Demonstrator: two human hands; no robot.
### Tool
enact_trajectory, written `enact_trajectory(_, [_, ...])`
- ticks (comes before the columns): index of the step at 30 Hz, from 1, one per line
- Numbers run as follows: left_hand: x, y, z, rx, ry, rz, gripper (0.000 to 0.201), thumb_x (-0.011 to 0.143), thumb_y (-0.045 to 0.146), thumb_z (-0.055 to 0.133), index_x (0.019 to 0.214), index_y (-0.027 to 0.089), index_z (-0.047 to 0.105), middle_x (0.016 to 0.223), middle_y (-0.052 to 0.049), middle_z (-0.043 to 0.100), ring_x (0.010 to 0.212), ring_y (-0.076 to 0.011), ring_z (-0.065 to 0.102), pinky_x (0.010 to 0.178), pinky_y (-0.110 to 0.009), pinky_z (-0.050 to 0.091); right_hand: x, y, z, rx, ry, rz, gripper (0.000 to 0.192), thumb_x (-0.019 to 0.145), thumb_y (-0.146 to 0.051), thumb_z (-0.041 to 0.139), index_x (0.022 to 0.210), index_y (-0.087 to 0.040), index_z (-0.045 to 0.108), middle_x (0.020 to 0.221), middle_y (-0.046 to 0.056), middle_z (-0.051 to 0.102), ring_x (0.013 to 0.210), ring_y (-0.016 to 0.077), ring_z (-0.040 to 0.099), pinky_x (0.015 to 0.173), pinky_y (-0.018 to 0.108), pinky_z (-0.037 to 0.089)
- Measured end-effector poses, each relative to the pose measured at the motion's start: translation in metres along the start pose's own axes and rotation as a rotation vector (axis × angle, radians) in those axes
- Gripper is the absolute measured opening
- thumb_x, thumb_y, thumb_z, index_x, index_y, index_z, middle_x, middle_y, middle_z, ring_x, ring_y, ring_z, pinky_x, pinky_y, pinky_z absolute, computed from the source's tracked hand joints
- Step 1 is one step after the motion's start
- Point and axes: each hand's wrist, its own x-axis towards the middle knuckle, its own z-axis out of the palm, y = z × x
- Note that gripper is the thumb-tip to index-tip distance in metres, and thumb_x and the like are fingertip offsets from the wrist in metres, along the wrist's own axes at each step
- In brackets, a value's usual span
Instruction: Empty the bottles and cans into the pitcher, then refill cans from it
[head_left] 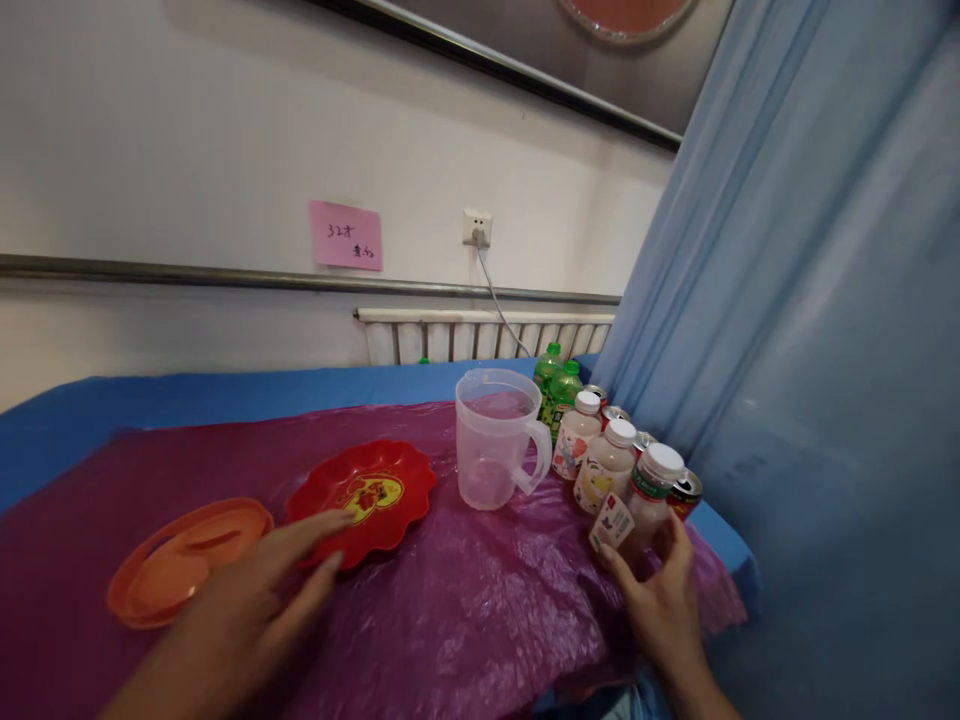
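Note:
My right hand (660, 590) wraps around the base of a small white-capped bottle (651, 495) with a pale drink and a loose label, at the table's right edge. My left hand (262, 590) lies flat with fingers spread, fingertips touching the near rim of a red scalloped plate (367, 490). An orange lid (176, 570) lies just left of that hand. A clear plastic measuring jug (495, 435) stands upright between the plate and the bottles.
Two more white-capped bottles (604, 460), two green bottles (559, 385) and several cans (686, 490) cluster at the right. A purple plastic sheet (480, 600) covers the blue table. A blue curtain (810, 350) hangs close on the right; a radiator (487, 335) is behind.

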Motion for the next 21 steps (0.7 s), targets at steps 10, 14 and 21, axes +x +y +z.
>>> enact_trajectory(10, [-0.032,0.039,0.036,0.108,-0.196,0.327,0.033,0.091,0.040,0.066,0.123,0.039,0.075,0.125,-0.002,0.078,0.111,-0.0272,0.076,0.102,-0.037,0.059,0.006,-0.008,-0.017,0.215,-0.049,0.111,0.069,0.071,-0.055,0.084,0.123,-0.024,0.052,0.116,0.011,0.072,0.104,0.0297,0.071,0.087,0.040,0.059])
enact_trajectory(14, [-0.029,0.066,0.024,0.103,-0.192,0.405,0.046,0.094,0.038,0.065,0.140,0.041,0.063,0.140,-0.002,0.070,0.122,-0.0261,0.071,0.105,-0.037,0.057,-0.011,-0.015,-0.031,0.276,-0.154,0.026,0.073,0.070,-0.051,0.085,0.130,-0.023,0.055,0.116,0.012,0.074,0.100,0.0309,0.074,0.081,0.037,0.062])
enact_trajectory(21, [-0.017,0.143,-0.005,-0.057,-0.320,0.573,0.058,0.099,0.034,0.061,0.155,0.041,0.045,0.156,-0.002,0.056,0.142,-0.0265,0.055,0.117,-0.045,0.047,-0.046,-0.039,-0.002,0.434,-0.765,-0.150,0.066,0.075,-0.043,0.080,0.137,-0.028,0.061,0.128,0.013,0.073,0.108,0.0342,0.075,0.084,0.041,0.063])
